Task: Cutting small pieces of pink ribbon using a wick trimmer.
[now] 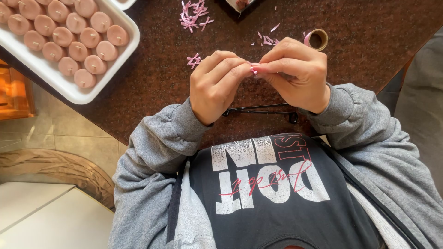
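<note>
My left hand [217, 85] and my right hand [295, 71] meet fingertip to fingertip above a dark speckled stone table [369, 27]. Both pinch one small piece of pink ribbon [253, 70] between thumbs and forefingers. Most of the ribbon piece is hidden by the fingers. A roll of pink ribbon [316, 39] lies just beyond my right hand. Black scissors [263, 110] lie on the table under my wrists, close to my body.
A white tray [69, 90] with several pink round candles with wicks [78, 48] sits at the far left. Small pink ribbon bows [194, 14] and scraps [267, 39] lie scattered ahead. Tiled floor [69, 133] shows at the left beyond the table edge.
</note>
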